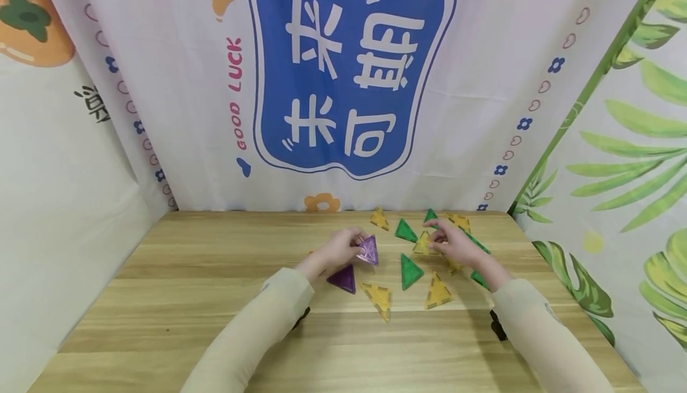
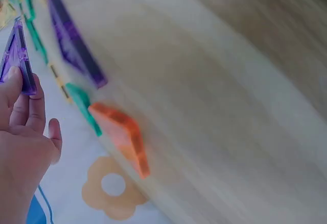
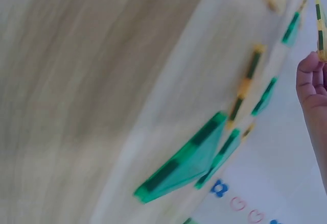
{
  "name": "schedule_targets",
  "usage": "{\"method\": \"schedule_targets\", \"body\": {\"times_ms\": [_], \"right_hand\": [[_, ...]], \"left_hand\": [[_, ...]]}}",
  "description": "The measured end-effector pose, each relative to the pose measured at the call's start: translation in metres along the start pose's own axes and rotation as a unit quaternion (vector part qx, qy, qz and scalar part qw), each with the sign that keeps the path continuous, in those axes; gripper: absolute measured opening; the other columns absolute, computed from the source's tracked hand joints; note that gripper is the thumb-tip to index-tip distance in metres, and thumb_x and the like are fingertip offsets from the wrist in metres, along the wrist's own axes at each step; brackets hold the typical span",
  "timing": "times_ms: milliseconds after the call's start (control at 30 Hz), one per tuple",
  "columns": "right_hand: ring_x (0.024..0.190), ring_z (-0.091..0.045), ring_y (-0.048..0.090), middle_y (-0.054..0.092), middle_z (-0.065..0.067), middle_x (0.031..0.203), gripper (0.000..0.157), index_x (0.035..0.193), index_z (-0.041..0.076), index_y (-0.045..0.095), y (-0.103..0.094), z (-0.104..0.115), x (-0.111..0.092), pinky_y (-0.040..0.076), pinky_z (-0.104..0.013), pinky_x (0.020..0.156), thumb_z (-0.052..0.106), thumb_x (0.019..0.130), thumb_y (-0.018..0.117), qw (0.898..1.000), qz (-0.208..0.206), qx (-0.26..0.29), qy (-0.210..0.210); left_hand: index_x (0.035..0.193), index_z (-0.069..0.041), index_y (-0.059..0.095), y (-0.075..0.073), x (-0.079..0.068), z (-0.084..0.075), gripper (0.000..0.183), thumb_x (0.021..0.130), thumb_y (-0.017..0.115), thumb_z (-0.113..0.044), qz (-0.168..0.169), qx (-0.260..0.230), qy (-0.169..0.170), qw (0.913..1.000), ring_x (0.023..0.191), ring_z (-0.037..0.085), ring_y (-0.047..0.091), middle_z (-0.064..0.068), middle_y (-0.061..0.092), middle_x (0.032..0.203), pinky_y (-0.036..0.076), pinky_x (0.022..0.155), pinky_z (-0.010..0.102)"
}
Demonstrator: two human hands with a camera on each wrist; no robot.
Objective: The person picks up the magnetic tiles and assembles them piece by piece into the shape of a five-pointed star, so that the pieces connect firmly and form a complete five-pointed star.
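Purple tile (image 1: 369, 251) hangs pinched in left grip (image 1: 342, 247), yellow tile (image 1: 423, 244) in right grip (image 1: 455, 244)

A: Up top, a white cloth (image 1: 472, 83) hanging behind the wooden surface (image 1: 214, 262), big blue panel (image 1: 349, 92) at its centre!
B: And there's GOOD LUCK (image 1: 237, 93) in pink, running up alongside!
A: Below the panel, an orange flower (image 1: 322, 203)!
B: Far left, a fruit print (image 1: 32, 18); far right, green leaves (image 1: 641, 122)!

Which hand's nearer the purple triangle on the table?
Left: in the head view, the left hand is just above the purple triangle; the right hand is well to its right.
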State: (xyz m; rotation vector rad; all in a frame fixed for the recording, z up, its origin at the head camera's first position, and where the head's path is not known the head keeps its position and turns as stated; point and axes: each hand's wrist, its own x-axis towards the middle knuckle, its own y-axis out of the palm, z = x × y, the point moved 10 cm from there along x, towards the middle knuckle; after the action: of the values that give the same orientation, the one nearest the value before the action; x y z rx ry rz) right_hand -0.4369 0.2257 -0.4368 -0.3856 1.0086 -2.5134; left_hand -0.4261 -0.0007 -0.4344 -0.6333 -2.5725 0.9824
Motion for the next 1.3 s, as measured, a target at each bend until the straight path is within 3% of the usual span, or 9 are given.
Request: {"method": "schedule_targets", "body": {"times_ms": [233,500,767,933,1067,1300], "right_hand": [[0.074,-0.018,0.059,0.065,-0.009,0.095,0.043,0.131,0.001,0.046,0.011,0.036,0.003,0.053,-0.039,0.061,0.013,0.092,0.061,0.999,-0.001,0.031,-0.012],[0.076,-0.037,0.059,0.066,-0.009,0.094,0.039,0.128,0.002,0.052,0.038,0.072,0.001,0.052,-0.038,0.058,0.016,0.093,0.061,0.998,0.024,0.052,-0.024],[0.076,-0.02,0.061,0.065,-0.009,0.095,0.038,0.126,0.002,0.053,0.064,0.114,-0.008,0.053,-0.035,0.06,0.014,0.092,0.062,0.995,0.054,0.077,-0.029],[0.074,-0.026,0.061,0.065,-0.019,0.096,0.034,0.123,-0.003,0.053,0.078,0.149,-0.02,0.052,-0.028,0.056,0.003,0.091,0.06,0.994,0.069,0.085,-0.027],[0.076,-0.028,0.062,0.065,-0.02,0.095,0.033,0.122,-0.003,0.054,0.096,0.145,-0.021,0.051,-0.024,0.058,0.002,0.09,0.061,0.993,0.076,0.086,-0.028],[0.076,-0.011,0.061,0.066,-0.009,0.091,0.033,0.119,0.002,0.058,0.127,0.132,-0.022,0.052,-0.022,0.064,0.008,0.088,0.066,0.99,0.09,0.106,-0.027]], "left_hand": [[0.108,0.0,0.062,-0.022,-0.014,-0.009,0.025,0.084,0.068,-0.002,-0.013,-0.015,0.005,0.9998,0.081,0.016,0.063,0.01,0.068,0.091,0.052,0.075,0.025],[0.109,-0.001,0.064,-0.035,-0.041,-0.019,0.025,0.084,0.067,-0.003,0.0,-0.017,0.017,0.9997,0.073,0.011,0.059,0.007,0.067,0.084,0.05,0.068,0.023],[0.111,-0.003,0.065,-0.045,-0.065,-0.02,0.024,0.087,0.064,-0.005,0.01,-0.008,0.0,0.9999,0.075,0.011,0.059,0.004,0.066,0.085,0.051,0.067,0.022],[0.11,0.0,0.065,-0.042,-0.08,-0.02,0.023,0.087,0.063,-0.003,0.022,-0.012,0.002,0.9997,0.074,0.014,0.06,0.004,0.066,0.084,0.051,0.064,0.022],[0.11,0.002,0.065,-0.036,-0.092,-0.02,0.024,0.087,0.063,-0.002,0.032,-0.007,0.009,0.9994,0.076,0.012,0.06,0.006,0.067,0.085,0.051,0.067,0.021],[0.11,0.0,0.066,-0.029,-0.116,-0.009,0.023,0.087,0.064,-0.004,0.039,0.007,-0.008,0.9992,0.073,0.009,0.058,0.001,0.066,0.082,0.049,0.064,0.021]]}}
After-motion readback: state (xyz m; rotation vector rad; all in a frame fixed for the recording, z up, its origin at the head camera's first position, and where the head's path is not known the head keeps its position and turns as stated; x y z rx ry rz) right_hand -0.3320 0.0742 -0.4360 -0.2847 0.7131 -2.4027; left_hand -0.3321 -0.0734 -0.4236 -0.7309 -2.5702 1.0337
